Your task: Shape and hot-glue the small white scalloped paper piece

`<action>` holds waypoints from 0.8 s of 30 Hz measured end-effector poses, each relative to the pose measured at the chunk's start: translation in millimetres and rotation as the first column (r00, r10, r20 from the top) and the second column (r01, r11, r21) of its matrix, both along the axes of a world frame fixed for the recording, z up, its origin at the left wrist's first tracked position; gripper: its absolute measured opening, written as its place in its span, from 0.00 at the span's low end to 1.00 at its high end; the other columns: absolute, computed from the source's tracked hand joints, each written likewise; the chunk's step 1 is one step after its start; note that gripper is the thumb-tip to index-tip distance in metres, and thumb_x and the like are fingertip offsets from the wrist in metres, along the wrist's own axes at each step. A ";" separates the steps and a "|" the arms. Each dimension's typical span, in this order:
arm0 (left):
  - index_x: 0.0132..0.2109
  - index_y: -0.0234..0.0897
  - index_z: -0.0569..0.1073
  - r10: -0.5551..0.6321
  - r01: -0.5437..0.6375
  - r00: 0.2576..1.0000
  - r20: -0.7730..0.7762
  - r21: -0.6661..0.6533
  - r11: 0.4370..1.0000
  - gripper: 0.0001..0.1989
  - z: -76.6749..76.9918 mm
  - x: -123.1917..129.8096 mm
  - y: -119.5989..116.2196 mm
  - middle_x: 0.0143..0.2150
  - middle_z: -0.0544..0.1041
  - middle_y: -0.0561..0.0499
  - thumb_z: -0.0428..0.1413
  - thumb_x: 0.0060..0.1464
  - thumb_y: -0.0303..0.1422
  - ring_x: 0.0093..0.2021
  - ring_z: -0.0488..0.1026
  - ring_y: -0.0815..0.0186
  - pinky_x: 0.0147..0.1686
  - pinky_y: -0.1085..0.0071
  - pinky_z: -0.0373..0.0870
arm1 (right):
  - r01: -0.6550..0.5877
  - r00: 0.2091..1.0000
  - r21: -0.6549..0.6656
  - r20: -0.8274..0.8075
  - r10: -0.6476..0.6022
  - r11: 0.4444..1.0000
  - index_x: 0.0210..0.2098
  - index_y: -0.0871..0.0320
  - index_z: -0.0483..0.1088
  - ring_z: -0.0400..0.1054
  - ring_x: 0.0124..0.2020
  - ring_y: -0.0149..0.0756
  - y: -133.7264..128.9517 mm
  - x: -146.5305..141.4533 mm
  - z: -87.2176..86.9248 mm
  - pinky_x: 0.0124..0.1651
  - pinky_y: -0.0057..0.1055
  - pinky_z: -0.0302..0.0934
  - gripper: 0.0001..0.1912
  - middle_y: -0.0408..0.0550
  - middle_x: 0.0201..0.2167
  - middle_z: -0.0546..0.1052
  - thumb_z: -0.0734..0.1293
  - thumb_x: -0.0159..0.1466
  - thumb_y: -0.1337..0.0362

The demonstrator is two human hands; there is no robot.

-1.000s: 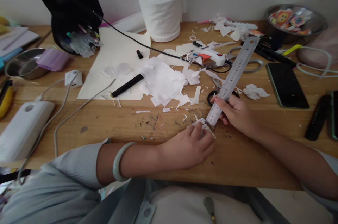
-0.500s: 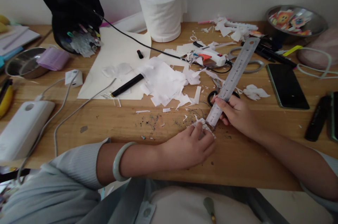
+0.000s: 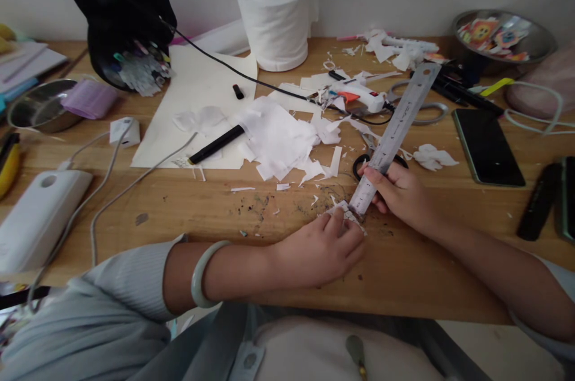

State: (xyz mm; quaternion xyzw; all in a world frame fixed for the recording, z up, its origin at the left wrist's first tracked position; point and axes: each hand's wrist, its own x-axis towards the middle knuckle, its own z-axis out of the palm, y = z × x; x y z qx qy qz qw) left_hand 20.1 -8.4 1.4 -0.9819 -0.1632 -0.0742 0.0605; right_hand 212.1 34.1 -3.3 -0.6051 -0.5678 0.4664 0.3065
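A metal ruler [image 3: 398, 132] slants up and away to the right, with my right hand [image 3: 399, 192] closed round its lower part, the thumb on top. The ruler's near end touches or almost touches a small whitish, cracked-looking piece [image 3: 345, 208] at the table's front part. My left hand [image 3: 326, 246] holds that piece down, its fingers bent over it and hiding much of it. Black-handled scissors [image 3: 362, 165] lie partly under the ruler and my right hand. White paper scraps [image 3: 281, 138] are heaped left of the ruler.
Behind stand a white paper roll [image 3: 276, 27] and a glue gun [image 3: 366, 96] with its black cord. A phone [image 3: 489, 146] and a metal bowl [image 3: 503, 45] are at the right. A black marker [image 3: 216, 144], power bank [image 3: 42, 219] and cables lie left.
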 end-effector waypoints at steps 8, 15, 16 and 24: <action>0.44 0.31 0.70 0.007 -0.007 1.000 0.024 0.011 1.000 0.11 -0.7 0.1 -0.3 0.43 0.71 0.43 0.49 0.58 0.33 0.47 0.70 0.50 0.34 0.63 0.72 | -0.011 0.999 0.013 0.047 0.010 1.000 0.34 0.54 0.67 0.58 0.11 0.27 -1.0 0.0 -1.0 0.15 0.26 0.51 0.15 0.37 0.13 0.63 0.60 0.61 0.49; 0.44 0.30 0.69 0.010 -0.011 1.000 0.021 0.028 1.000 0.11 -1.2 0.0 -0.9 0.43 0.71 0.43 0.48 0.59 0.33 0.47 0.71 0.51 0.36 0.63 0.72 | 0.030 1.000 0.023 0.000 -0.030 0.999 0.34 0.56 0.67 0.57 0.12 0.26 -0.4 -1.9 2.0 0.14 0.26 0.50 0.15 0.37 0.14 0.64 0.60 0.61 0.50; 0.43 0.30 0.70 0.010 -0.010 1.000 0.026 0.029 1.000 0.11 -1.3 0.0 -1.1 0.42 0.71 0.43 0.48 0.59 0.32 0.47 0.71 0.51 0.36 0.63 0.72 | 0.047 0.999 0.036 -0.001 -0.047 0.998 0.34 0.56 0.67 0.57 0.12 0.26 -0.2 -2.3 3.0 0.14 0.25 0.50 0.15 0.37 0.14 0.64 0.59 0.62 0.51; 0.44 0.29 0.69 0.007 -0.008 1.000 0.018 0.081 0.997 0.10 -1.3 -0.4 -5.1 0.44 0.72 0.42 0.48 0.59 0.30 0.47 0.72 0.49 0.34 0.62 0.73 | 0.001 1.000 0.030 -0.009 -0.001 1.000 0.34 0.55 0.66 0.58 0.12 0.26 1.0 -0.9 1.1 0.14 0.25 0.51 0.15 0.39 0.15 0.66 0.59 0.61 0.50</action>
